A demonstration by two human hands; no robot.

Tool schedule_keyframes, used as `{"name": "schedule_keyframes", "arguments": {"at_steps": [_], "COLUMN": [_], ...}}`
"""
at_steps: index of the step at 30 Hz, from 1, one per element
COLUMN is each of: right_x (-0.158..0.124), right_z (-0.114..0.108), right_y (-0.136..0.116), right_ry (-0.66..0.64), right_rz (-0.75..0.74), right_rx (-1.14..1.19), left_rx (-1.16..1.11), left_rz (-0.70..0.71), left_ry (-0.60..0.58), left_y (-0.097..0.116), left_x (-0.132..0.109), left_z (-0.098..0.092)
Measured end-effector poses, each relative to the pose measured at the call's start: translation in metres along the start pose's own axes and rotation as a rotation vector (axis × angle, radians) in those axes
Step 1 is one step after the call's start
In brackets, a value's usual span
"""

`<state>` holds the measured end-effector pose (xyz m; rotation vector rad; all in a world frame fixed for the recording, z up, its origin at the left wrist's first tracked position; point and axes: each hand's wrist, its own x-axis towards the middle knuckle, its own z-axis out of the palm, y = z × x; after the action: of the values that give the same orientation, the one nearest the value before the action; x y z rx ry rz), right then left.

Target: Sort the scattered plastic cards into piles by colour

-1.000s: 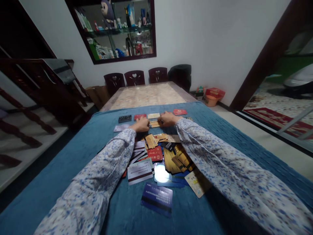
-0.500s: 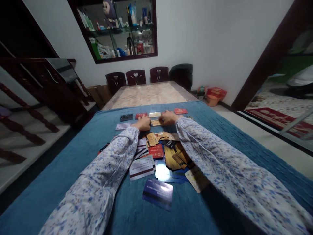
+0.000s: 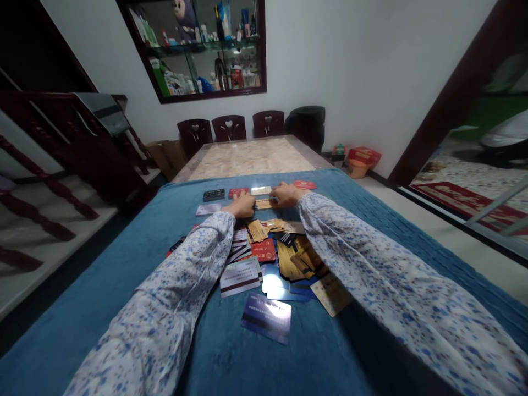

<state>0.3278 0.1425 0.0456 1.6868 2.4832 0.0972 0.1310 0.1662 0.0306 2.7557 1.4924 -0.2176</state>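
Observation:
Both my arms in flowered sleeves reach far across a blue cloth (image 3: 124,264). My left hand (image 3: 241,205) and my right hand (image 3: 286,194) meet on a gold card (image 3: 263,203), fingers curled and pinching its two ends. Beyond them lies a row of single cards: a black card (image 3: 213,194), a red card (image 3: 238,192), a pale card (image 3: 261,190) and another red card (image 3: 305,185). A lilac card (image 3: 207,209) lies left of my left hand. Between my forearms sits a loose heap of cards (image 3: 280,258), gold, red, blue and white.
A marble-topped table (image 3: 247,157) continues past the cloth, with three dark chairs (image 3: 229,127) at its far end. A wooden stair rail (image 3: 53,159) runs along the left. A glass-fronted shelf (image 3: 202,49) hangs on the wall. A red basin (image 3: 362,160) sits on the floor at right.
My hands have stayed on the gold card, shifting slightly. The view has tipped down a little, so everything sits a bit higher in frame.

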Motion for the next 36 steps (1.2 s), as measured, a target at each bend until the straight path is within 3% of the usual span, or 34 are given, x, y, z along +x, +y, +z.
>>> {"name": "schedule_keyframes", "arguments": {"at_steps": [9, 25, 36], "right_x": [-0.012, -0.036, -0.074], "right_z": [-0.004, 0.002, 0.014], "right_y": [0.021, 0.023, 0.027], "right_ry": [0.015, 0.085, 0.08], "right_rz": [-0.017, -0.064, -0.091], "right_rx": [0.018, 0.03, 0.061], "left_rx": [-0.026, 0.004, -0.025], "left_rz": [-0.004, 0.044, 0.143], "left_ry": [0.029, 0.068, 0.082], "left_y": [0.0, 0.011, 0.04], "left_x": [-0.004, -0.028, -0.051], "left_z": [-0.001, -0.006, -0.004]}}
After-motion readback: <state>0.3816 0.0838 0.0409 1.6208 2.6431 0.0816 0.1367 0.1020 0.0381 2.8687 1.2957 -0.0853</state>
